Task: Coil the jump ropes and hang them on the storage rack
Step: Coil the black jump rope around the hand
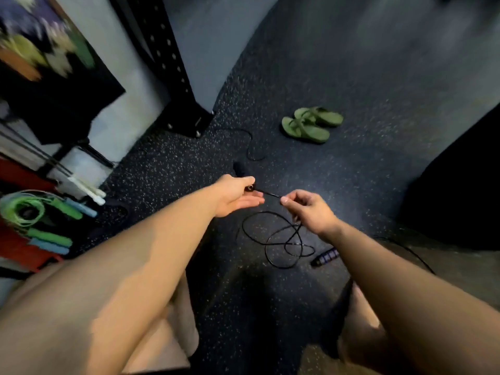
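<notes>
A black jump rope (278,239) lies in loose loops on the dark speckled floor below my hands. My left hand (238,196) grips one black handle (241,169) of it, the handle sticking out past my thumb. My right hand (308,209) pinches the cord a short way from that handle, and the cord runs taut between the two hands. The rope's other handle (326,257), dark with purple bands, rests on the floor at the right of the loops. On the left, a coiled green rope (23,211) with green handles hangs on the storage rack.
A black perforated rack upright with a bolted foot (189,117) stands at the back left. A pair of green sandals (311,124) sits on the floor behind. Another thin black cord (253,147) curls near the foot. Light blue and white handles (86,190) lie at the rack.
</notes>
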`<state>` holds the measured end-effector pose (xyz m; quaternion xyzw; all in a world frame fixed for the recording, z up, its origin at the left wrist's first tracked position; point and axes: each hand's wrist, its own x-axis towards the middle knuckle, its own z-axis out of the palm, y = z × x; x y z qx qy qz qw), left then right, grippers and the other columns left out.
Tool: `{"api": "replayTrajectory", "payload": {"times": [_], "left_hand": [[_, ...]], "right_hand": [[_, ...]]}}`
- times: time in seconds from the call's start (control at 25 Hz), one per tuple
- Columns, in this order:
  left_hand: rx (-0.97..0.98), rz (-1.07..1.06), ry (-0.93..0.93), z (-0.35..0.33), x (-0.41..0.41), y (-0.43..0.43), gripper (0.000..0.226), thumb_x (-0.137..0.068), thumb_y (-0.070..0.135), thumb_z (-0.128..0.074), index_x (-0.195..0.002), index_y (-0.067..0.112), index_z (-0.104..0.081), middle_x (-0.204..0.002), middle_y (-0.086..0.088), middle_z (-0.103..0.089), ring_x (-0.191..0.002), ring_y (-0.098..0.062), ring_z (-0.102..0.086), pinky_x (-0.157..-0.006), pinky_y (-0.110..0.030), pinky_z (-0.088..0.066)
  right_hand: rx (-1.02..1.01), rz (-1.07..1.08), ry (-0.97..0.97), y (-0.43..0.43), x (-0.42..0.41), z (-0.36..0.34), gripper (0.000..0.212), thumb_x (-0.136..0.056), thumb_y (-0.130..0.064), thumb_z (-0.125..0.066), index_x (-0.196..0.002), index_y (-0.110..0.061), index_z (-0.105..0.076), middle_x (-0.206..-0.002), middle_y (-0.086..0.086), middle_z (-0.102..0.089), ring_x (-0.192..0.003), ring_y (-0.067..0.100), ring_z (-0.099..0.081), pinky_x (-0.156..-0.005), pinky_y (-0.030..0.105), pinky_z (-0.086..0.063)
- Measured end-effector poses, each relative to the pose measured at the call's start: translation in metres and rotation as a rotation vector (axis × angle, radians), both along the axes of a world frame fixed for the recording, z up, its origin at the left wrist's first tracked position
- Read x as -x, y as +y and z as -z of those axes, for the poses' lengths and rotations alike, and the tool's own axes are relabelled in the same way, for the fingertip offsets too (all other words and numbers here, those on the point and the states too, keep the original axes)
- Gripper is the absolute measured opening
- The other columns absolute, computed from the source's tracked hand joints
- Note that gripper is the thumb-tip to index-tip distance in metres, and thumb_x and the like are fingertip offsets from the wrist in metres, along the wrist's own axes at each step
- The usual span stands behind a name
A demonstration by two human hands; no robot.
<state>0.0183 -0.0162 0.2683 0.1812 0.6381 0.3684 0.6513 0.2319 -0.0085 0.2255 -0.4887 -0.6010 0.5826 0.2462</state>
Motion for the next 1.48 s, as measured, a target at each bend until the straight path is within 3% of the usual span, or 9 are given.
{"api": "replayTrajectory", "payload": {"times": [0.32, 0.4, 0.52, 0.64, 0.84, 0.96, 1.24, 1.4, 1.48], "left_hand": [[-0.251, 0.472, 0.523, -0.102, -0.03, -0.04, 0.034, -0.099, 0.01, -0.046, -0.123, 0.018, -0.069, -0.112, -0.005, -0.071, -0.089, -0.019, -0.065, -0.079, -0.032, -0.05], [-0.301, 0.44, 0.271, -0.107, -0.048, -0.049, 0.034, -0.099, 0.018, -0.041, -0.12, 0.017, -0.068, -0.112, -0.005, -0.072, -0.096, -0.018, -0.064, -0.088, -0.033, -0.046], [-0.332, 0.408, -0.049, -0.109, -0.071, -0.051, 0.032, -0.101, 0.027, -0.037, -0.106, 0.011, -0.064, -0.072, -0.002, -0.058, -0.072, -0.021, -0.061, -0.091, -0.037, -0.045], [-0.379, 0.393, -0.033, -0.114, -0.074, -0.036, 0.03, -0.101, 0.03, -0.039, -0.08, 0.016, -0.055, -0.058, 0.004, -0.034, -0.054, -0.015, -0.039, -0.088, -0.041, -0.046], [-0.332, 0.542, -0.034, -0.117, -0.07, -0.023, 0.035, -0.086, 0.051, -0.045, -0.076, 0.018, -0.05, -0.06, 0.0, -0.047, -0.055, -0.02, -0.052, -0.063, -0.033, -0.048], [-0.355, 0.523, -0.055, -0.119, -0.067, -0.007, 0.045, -0.089, 0.06, -0.049, -0.068, 0.02, -0.044, -0.05, 0.006, -0.038, -0.044, -0.015, -0.036, -0.054, -0.034, -0.032], [-0.288, 0.59, -0.004, -0.115, -0.056, 0.017, 0.065, -0.082, 0.077, -0.04, -0.063, 0.017, -0.058, -0.047, 0.002, -0.038, -0.045, -0.022, -0.044, -0.06, -0.035, -0.04], [-0.346, 0.481, -0.179, -0.123, -0.052, 0.026, 0.069, -0.085, 0.079, -0.035, -0.067, 0.016, -0.056, -0.048, 0.002, -0.038, -0.045, -0.022, -0.045, -0.061, -0.037, -0.042], [-0.405, 0.335, -0.303, -0.126, -0.05, 0.03, 0.073, -0.082, 0.081, -0.035, -0.074, 0.013, -0.059, -0.055, -0.001, -0.048, -0.053, -0.025, -0.054, -0.065, -0.038, -0.046]], "right_hand": [[-0.418, -0.118, -0.24, -0.008, -0.02, -0.13, 0.02, -0.09, -0.04, -0.072, -0.085, -0.021, -0.076, -0.071, -0.008, -0.068, -0.063, 0.003, -0.053, -0.062, 0.026, -0.045], [-0.442, -0.138, -0.262, -0.007, -0.02, -0.141, 0.021, -0.089, -0.038, -0.073, -0.083, -0.019, -0.076, -0.071, -0.006, -0.07, -0.062, 0.006, -0.054, -0.06, 0.03, -0.046], [-0.496, -0.156, -0.218, 0.001, -0.029, -0.155, 0.017, -0.087, -0.032, -0.077, -0.082, -0.017, -0.072, -0.071, -0.006, -0.072, -0.062, 0.002, -0.059, -0.062, 0.026, -0.05], [-0.458, -0.102, -0.073, 0.015, -0.052, -0.153, 0.018, -0.089, -0.028, -0.076, -0.082, -0.014, -0.067, -0.06, -0.011, -0.052, -0.054, 0.005, -0.042, -0.055, 0.026, -0.037], [-0.447, -0.273, -0.049, 0.032, -0.043, -0.154, 0.008, -0.085, -0.026, -0.079, -0.08, -0.025, -0.073, -0.071, -0.01, -0.067, -0.067, 0.004, -0.057, -0.067, 0.027, -0.046], [-0.488, -0.209, -0.004, 0.048, -0.036, -0.154, 0.013, -0.086, -0.031, -0.078, -0.081, -0.027, -0.067, -0.067, -0.009, -0.059, -0.062, 0.007, -0.05, -0.06, 0.028, -0.042], [-0.441, -0.246, 0.053, 0.066, -0.037, -0.134, 0.018, -0.087, -0.035, -0.076, -0.086, -0.017, -0.073, -0.069, 0.003, -0.062, -0.066, 0.013, -0.049, -0.064, 0.035, -0.041], [-0.356, -0.149, 0.02, 0.077, -0.034, -0.129, 0.045, -0.09, -0.049, -0.067, -0.088, -0.004, -0.063, -0.065, -0.002, -0.054, -0.061, 0.014, -0.047, -0.06, 0.035, -0.041], [-0.335, -0.153, -0.07, 0.076, -0.031, -0.12, 0.037, -0.101, -0.039, -0.053, -0.09, -0.004, -0.057, -0.065, 0.003, -0.055, -0.06, 0.015, -0.05, -0.062, 0.04, -0.046]]}}
